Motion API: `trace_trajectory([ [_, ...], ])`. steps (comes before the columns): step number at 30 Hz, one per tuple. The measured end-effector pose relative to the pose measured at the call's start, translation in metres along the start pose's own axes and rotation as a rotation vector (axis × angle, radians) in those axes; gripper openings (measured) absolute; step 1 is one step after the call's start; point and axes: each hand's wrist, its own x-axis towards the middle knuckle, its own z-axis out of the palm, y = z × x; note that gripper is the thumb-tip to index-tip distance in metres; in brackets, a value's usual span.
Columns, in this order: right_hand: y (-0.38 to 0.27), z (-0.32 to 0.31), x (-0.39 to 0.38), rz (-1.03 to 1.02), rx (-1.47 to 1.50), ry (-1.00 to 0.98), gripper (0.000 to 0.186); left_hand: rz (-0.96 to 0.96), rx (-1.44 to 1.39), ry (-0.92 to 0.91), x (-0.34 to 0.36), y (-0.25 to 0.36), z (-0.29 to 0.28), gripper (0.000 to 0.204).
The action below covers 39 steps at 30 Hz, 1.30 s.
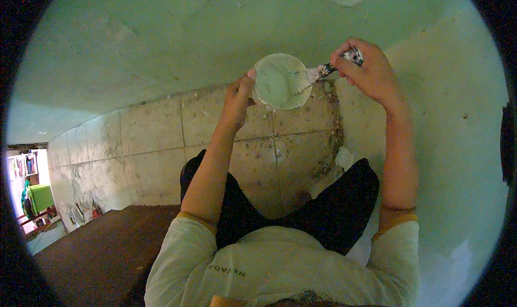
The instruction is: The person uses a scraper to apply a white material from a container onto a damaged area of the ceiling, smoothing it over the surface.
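My left hand (238,98) grips the left rim of a round white tub (260,95), its thumb over the edge. Pale, whitish-green paste (277,81) fills much of the tub. In my right hand (365,70) is a putty knife (325,70), its dark, paint-spotted handle closed in my fingers. The knife's blade, coated with paste, reaches over the tub's right rim and dips into the paste. The tip is buried or hard to make out. Both hands are held out in front of me, the tub between them.
Green walls (177,43) rise ahead and on the right, with peeling patches. Beneath lies a stained tiled floor (151,126), with crumbs of debris along the wall's foot. A brown flat surface (102,248) stands at left. Beyond it, a doorway shows a green object (41,198) and shelves.
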Motion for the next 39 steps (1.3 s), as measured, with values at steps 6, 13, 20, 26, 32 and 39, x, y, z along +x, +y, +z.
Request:
trace_trajectory([
  [6, -0.005, -0.017, 0.024, -0.349, -0.082, -0.082, 0.016, 0.005, 0.160, -0.093, -0.007, 0.021, 0.009, 0.064],
  [13, -0.069, -0.048, 0.037, -0.582, -0.104, -0.294, 0.018, -0.121, 0.306, -0.219, -0.021, 0.082, 0.024, 0.064],
  [20, -0.161, -0.132, 0.013, -0.790, -0.145, -0.464, 0.023, -0.182, 0.013, -0.236, -0.063, 0.174, 0.071, 0.061],
  [26, -0.207, -0.261, -0.025, -0.568, -0.012, -0.279, 0.020, -0.082, -0.191, -0.076, -0.104, 0.275, 0.106, 0.062],
  [32, -0.264, -0.340, -0.062, -0.263, 0.136, -0.202, 0.019, 0.304, 0.104, -0.066, -0.159, 0.388, 0.147, 0.062],
  [39, -0.305, -0.349, -0.091, -0.102, 0.473, -0.363, 0.019, 0.337, 0.383, 0.175, -0.236, 0.459, 0.170, 0.059],
])
